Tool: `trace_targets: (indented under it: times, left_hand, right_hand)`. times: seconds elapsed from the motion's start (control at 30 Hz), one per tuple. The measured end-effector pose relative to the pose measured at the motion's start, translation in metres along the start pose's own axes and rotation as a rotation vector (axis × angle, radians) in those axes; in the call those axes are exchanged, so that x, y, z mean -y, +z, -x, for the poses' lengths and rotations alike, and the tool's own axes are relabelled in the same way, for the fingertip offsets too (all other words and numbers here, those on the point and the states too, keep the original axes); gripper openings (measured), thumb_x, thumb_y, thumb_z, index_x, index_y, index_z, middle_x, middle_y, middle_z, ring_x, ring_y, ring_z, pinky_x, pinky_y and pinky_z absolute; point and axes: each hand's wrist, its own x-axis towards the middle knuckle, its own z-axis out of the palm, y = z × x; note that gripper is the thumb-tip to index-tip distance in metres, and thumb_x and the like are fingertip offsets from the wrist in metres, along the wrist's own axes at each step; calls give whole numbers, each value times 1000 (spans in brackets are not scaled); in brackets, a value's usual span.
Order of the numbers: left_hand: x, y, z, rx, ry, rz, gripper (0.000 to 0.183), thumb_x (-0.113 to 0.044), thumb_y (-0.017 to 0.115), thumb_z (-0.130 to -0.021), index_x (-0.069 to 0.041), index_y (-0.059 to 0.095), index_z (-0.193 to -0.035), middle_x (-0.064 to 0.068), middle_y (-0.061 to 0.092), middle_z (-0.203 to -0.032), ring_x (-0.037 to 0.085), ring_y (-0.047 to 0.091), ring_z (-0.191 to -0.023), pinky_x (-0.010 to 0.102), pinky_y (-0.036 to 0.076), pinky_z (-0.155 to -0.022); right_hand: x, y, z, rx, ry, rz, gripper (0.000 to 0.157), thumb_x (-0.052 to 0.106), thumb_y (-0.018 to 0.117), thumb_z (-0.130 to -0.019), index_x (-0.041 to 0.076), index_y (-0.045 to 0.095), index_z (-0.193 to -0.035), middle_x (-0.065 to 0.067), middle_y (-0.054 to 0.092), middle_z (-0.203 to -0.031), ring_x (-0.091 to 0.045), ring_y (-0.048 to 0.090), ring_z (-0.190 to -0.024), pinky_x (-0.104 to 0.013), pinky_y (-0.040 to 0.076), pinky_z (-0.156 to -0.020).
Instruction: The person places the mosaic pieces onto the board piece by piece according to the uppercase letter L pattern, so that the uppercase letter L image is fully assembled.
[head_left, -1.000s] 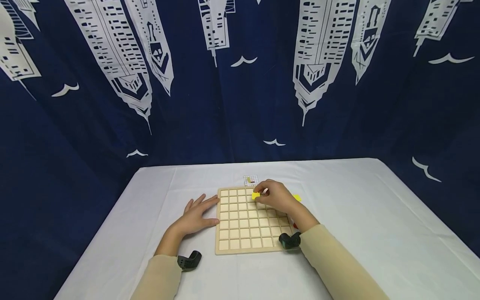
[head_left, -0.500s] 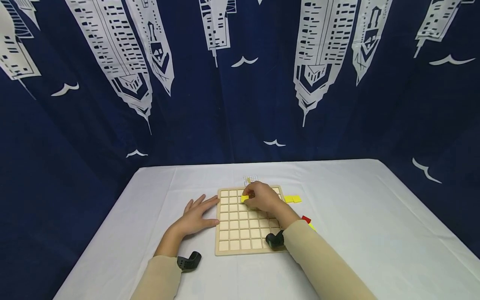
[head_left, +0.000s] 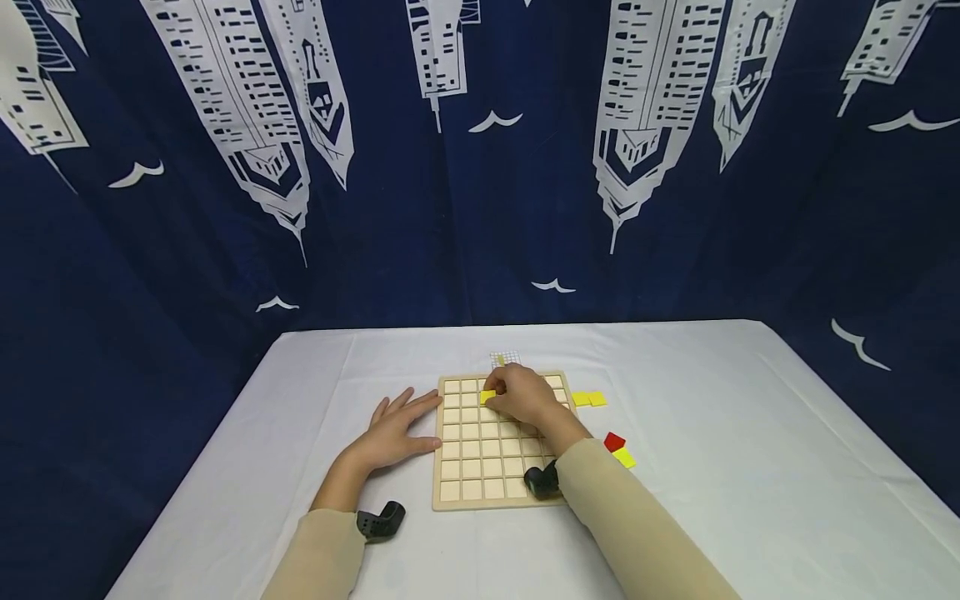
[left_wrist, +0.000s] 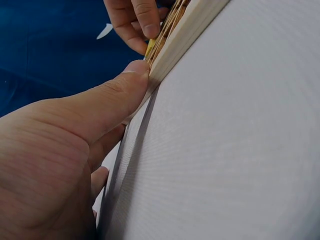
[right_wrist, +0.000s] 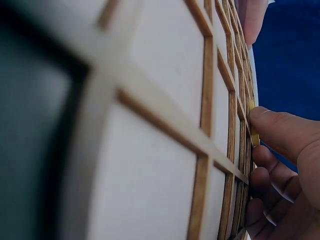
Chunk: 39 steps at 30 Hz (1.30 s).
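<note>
A wooden grid board (head_left: 471, 504) with square recesses lies on the white table. My right hand (head_left: 525, 396) pinches a yellow square tile (head_left: 487, 397) between thumb and fingers, right at a recess in the second row from the far edge. In the right wrist view the tile (right_wrist: 254, 131) sits at the grid's ridges, under the thumb. My left hand (head_left: 386, 437) lies flat at the board's left edge, fingers spread, with thumb and fingertips touching the frame. The left wrist view shows its thumb (left_wrist: 112, 97) against the board's side.
Two yellow tiles (head_left: 588, 399) lie beside the board's right edge. Nearer, a red tile (head_left: 614, 442) and another yellow tile (head_left: 624, 457) lie on the table (head_left: 750, 467). A small printed grid card (head_left: 504, 357) is behind the board. A dark blue patterned cloth (head_left: 450, 208) hangs behind.
My right hand has carried the yellow tile left along the board and stopped over a recess. The tiles right of the board have come into fuller view. My left hand stays put.
</note>
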Motion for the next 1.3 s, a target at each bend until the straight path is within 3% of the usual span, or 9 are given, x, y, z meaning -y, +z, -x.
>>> trace_targets:
  times: [0.57,0.8,1.03,1.3]
  left_hand:
    - [2,1,-1,-7,-1,9,72,-37,77,-86,-20,48,-150,0,37,-162,35,13,-157,62,-4,-125]
    - [3,2,-1,-9,0,8,73,-38,77,-86,-20,47,-150,0,38,-162,36,13,-156,62,-3,-125]
    - [4,3,-2,-9,-2,5,73,-39,77,-86,-20,47,-150,-1,37,-162,35,13,-157,62,-3,-125]
    - [0,2,-1,-3,-14,11,74,-38,77,-85,-20,47,-150,0,37,-162,36,12,-157,61,-5,-125]
  right_hand:
    - [-1,1,2,-19,25,-86,17,19,77,-87,14,75,-103,4,66,-88,-11,57,-80,-30,50,-78]
    - [-2,-4,7,-4,-16,-164,19,14,73,-89,10,75,-107,1,70,-92,-11,59,-84,-31,52,-83]
    - [-10,-14,18,-26,-84,-254,21,11,69,-93,4,73,-112,-5,71,-98,-15,64,-88,-30,55,-81]
    - [-25,-38,37,-107,-42,-299,23,16,67,-95,10,71,-117,-7,71,-108,-19,62,-91,-29,52,-76]
